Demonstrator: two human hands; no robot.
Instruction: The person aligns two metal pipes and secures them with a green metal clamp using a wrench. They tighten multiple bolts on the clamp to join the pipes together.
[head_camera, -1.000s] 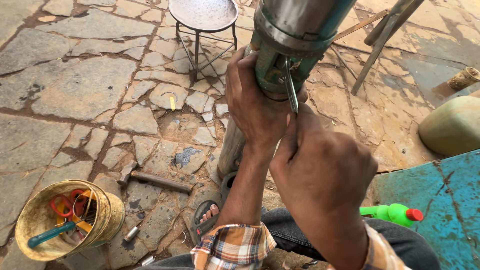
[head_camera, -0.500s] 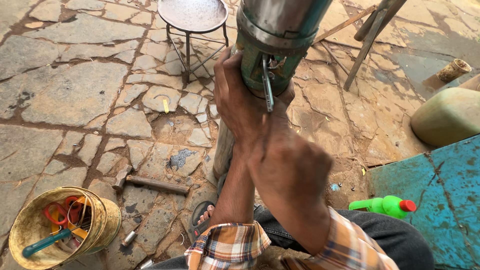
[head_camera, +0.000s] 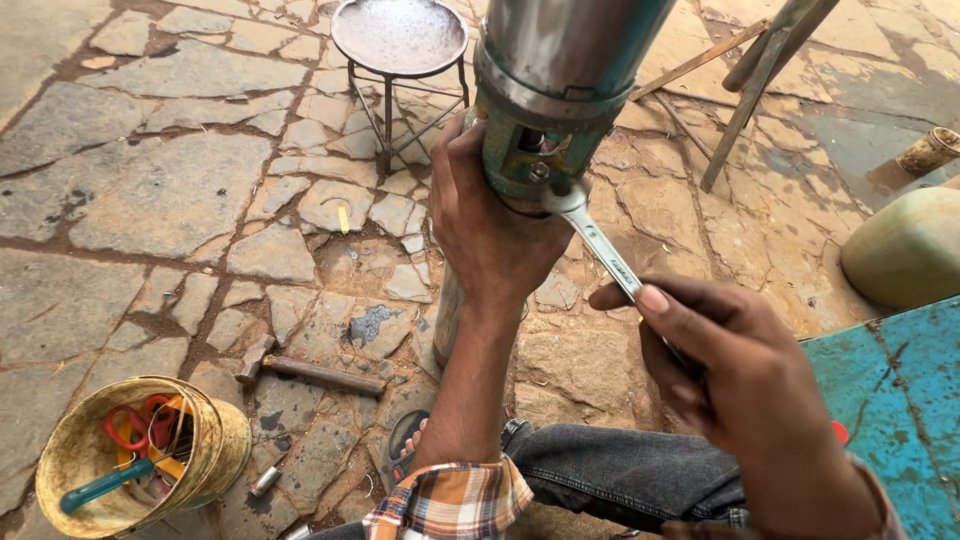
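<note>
A tall steel cylinder with a green collar stands upright on the stone floor in front of me. My left hand wraps around it just below the collar. My right hand grips the handle of a silver spanner. The spanner's head sits on a bolt at the lower edge of the green collar. My plaid sleeves and dark trousers show at the bottom of the head view.
A hammer lies on the stone floor at the left. A dirty yellow bucket holding pliers and other tools stands at bottom left. A round metal stool is behind the cylinder. A blue metal surface is at right.
My right hand has pulled back down to the right, swinging the spanner handle out from beside the cylinder. The left hand has stayed gripping the cylinder.
</note>
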